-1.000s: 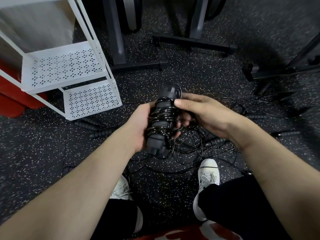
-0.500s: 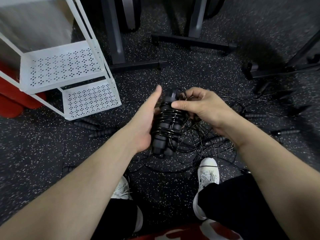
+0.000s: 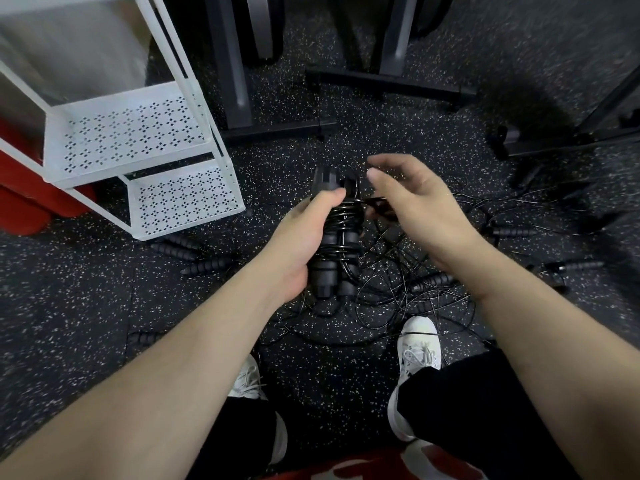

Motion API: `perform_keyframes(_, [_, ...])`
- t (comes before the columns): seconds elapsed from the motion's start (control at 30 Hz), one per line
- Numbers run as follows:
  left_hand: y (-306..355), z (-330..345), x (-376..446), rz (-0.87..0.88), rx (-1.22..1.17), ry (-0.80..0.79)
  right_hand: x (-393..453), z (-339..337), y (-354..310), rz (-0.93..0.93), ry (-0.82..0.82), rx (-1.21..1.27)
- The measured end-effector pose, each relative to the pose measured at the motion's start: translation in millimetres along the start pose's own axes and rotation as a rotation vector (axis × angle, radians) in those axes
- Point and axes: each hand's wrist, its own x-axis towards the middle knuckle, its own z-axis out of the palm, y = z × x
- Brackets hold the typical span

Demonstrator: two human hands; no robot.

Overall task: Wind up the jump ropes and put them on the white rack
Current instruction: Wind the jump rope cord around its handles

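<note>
My left hand [image 3: 298,244] grips a black jump rope bundle [image 3: 334,244]: two handles side by side with thin cord wound round them, held upright above the floor. My right hand [image 3: 415,209] is just right of the bundle's top. Its thumb and forefinger are apart, and its lower fingers curl round a loop of cord [image 3: 375,201] that leads off the bundle. The white rack [image 3: 138,133] with perforated shelves stands at the upper left, its lowest shelf [image 3: 183,199] bare. Loose jump ropes [image 3: 398,289] lie tangled on the floor under my hands.
Loose black handles lie by the rack's foot [image 3: 204,265] and at the right [image 3: 516,232]. Black equipment bases [image 3: 381,81] cross the speckled floor behind. A red object [image 3: 20,209] sits left of the rack. My white shoes [image 3: 419,344] stand below the tangle.
My right hand has come off the bundle's top and moved right, drawing a loop of cord with it. My left thumb, raised half a second ago, has closed over the bundle again.
</note>
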Motion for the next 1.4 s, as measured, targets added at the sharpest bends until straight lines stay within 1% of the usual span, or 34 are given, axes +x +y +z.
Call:
perform_keyframes(0.1, [0.7, 1.3, 0.9, 0.057, -0.074, 0.06, 3.1, -1.5, 6.3, -0.011, 0.141, -0.161])
perform_keyframes(0.17, [3.4, 0.3, 1.1, 0.092, -0.104, 0.071, 4.6, -5.4, 7.2, 0.044, 0.194, -0.148])
perform_keyframes(0.23, [4.7, -0.3, 1.5, 0.119, -0.105, 0.084, 5.2, -9.4, 6.8, 0.065, 0.214, -0.141])
perform_keyframes(0.3, [4.6, -0.3, 1.2, 0.152, -0.089, 0.106, 4.5, -9.6, 5.8, 0.083, 0.202, -0.186])
perform_keyframes(0.37, [3.3, 0.5, 1.2, 0.191, -0.065, 0.127, 3.7, -6.8, 5.7, 0.13, 0.179, -0.179])
perform_keyframes(0.43, [1.0, 1.1, 2.6, 0.232, -0.038, 0.15, 3.8, -3.0, 6.4, 0.237, 0.136, -0.085])
perform_keyframes(0.5, [0.2, 1.5, 2.6, 0.283, 0.027, 0.168, 4.4, 0.6, 5.2, 0.41, 0.093, 0.089])
perform_keyframes(0.57, [-0.4, 2.5, 2.0, 0.324, 0.093, 0.167, 4.7, 2.2, 4.0, 0.5, 0.044, 0.292])
perform_keyframes(0.63, [-0.8, 3.7, 0.2, 0.332, 0.112, 0.163, 4.1, 3.0, 0.9, 0.476, -0.01, 0.45])
perform_keyframes(0.77, [-2.1, 2.9, 1.9, 0.293, 0.065, 0.153, 1.8, 3.7, -4.9, 0.345, -0.083, 0.643])
perform_keyframes(0.87, [-1.4, 2.1, 3.7, 0.255, -0.013, 0.15, 2.3, 4.4, -3.8, 0.291, -0.048, 0.783])
perform_keyframes(0.97, [-0.2, 1.6, 4.0, 0.235, -0.067, 0.126, 0.4, 7.6, -4.3, 0.335, -0.011, 0.84])
perform_keyframes(1.07, [0.1, 0.6, 3.3, 0.224, -0.093, 0.086, -0.7, 7.6, -5.4, 0.394, 0.023, 0.805])
perform_keyframes(1.13, [-1.1, 1.0, 2.5, 0.228, -0.085, 0.071, -0.7, 7.7, -4.8, 0.397, 0.077, 0.714])
perform_keyframes(1.2, [-3.0, 3.3, 1.3, 0.23, -0.079, 0.07, -0.1, 7.9, -3.9, 0.358, 0.157, 0.583])
perform_keyframes(1.3, [-5.6, 5.0, 1.8, 0.258, -0.025, 0.123, 2.4, 7.3, -0.9, 0.25, 0.26, 0.275])
perform_keyframes(1.4, [-8.3, 4.4, 3.2, 0.296, 0.043, 0.171, 0.8, 7.6, -0.1, 0.093, 0.286, -0.095])
